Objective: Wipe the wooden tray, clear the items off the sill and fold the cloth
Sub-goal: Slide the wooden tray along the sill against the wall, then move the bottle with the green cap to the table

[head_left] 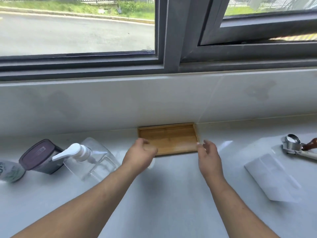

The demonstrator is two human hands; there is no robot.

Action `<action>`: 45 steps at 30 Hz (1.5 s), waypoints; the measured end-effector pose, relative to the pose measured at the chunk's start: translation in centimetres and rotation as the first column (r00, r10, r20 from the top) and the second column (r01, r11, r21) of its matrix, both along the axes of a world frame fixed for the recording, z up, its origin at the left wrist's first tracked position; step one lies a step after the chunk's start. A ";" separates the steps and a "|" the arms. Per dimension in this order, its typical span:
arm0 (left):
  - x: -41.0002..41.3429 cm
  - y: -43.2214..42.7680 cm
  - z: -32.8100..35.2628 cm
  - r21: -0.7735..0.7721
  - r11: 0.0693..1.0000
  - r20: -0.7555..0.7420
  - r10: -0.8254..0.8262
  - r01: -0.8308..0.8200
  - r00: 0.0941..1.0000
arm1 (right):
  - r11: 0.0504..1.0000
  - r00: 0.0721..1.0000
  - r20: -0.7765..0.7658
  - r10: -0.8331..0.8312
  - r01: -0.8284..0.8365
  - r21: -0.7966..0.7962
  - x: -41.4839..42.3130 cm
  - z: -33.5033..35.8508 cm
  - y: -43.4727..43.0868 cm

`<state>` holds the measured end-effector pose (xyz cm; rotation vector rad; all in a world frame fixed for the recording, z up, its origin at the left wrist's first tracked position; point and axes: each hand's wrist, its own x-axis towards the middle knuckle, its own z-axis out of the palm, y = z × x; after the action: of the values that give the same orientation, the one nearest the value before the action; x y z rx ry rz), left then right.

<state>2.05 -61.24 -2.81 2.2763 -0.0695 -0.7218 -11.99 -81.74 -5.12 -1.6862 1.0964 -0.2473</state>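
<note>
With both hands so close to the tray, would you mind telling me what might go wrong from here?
The pump bottle stands just beside the left hand; a sideways sweep could topple it. The wooden tray sits flush against the wall, so lifting it may scrape or catch. The right hand is open, touching only the tray's corner.

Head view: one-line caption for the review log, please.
Both bare hands, left and right, reach for the empty wooden tray against the tiled wall, pump bottle to its left.
</note>
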 end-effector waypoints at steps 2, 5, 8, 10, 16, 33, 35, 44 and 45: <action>-2.4 2.4 0.9 0.007 0.995 0.029 -0.100 0.100 0.995 | 0.999 0.999 -0.022 0.031 -0.032 -0.026 -2.7 0.6 3.1; -5.4 7.3 1.9 0.016 0.992 0.107 -0.127 0.126 0.986 | 0.995 0.993 -0.061 0.099 -0.101 -0.025 -6.2 1.5 8.2; -7.7 12.9 2.8 -0.040 0.993 0.111 -0.106 0.111 0.988 | 0.977 0.976 -0.101 0.191 -0.199 -0.078 -7.7 2.7 13.6; -9.0 17.1 3.4 -0.062 0.994 0.117 -0.088 0.095 0.989 | 0.958 0.963 -0.101 0.251 -0.262 -0.114 -7.9 3.9 17.5; -11.4 34.0 5.8 -0.065 0.998 0.145 0.016 -0.006 0.989 | 0.901 0.911 -0.095 0.400 -0.410 -0.143 -6.9 7.2 31.4; -4.3 60.4 11.2 -0.004 0.965 0.280 0.254 -0.264 0.926 | 0.801 0.801 -0.002 0.598 -0.598 -0.033 1.9 9.9 55.8; -2.6 59.5 10.9 -0.004 0.966 0.270 0.249 -0.257 0.930 | 0.802 0.802 0.004 0.597 -0.597 -0.005 3.7 9.4 56.0; 6.4 53.5 7.9 0.044 0.977 0.249 0.193 -0.210 0.949 | 0.822 0.841 0.003 0.540 -0.528 0.213 13.2 4.3 55.4; 7.6 52.7 7.3 0.043 0.976 0.240 0.198 -0.214 0.950 | 0.823 0.850 -0.007 0.527 -0.508 0.255 14.7 3.4 55.2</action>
<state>9.69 -8.51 4.53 2.3818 0.0822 -0.3489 2.73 -26.51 -1.76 -1.7073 0.6475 0.2975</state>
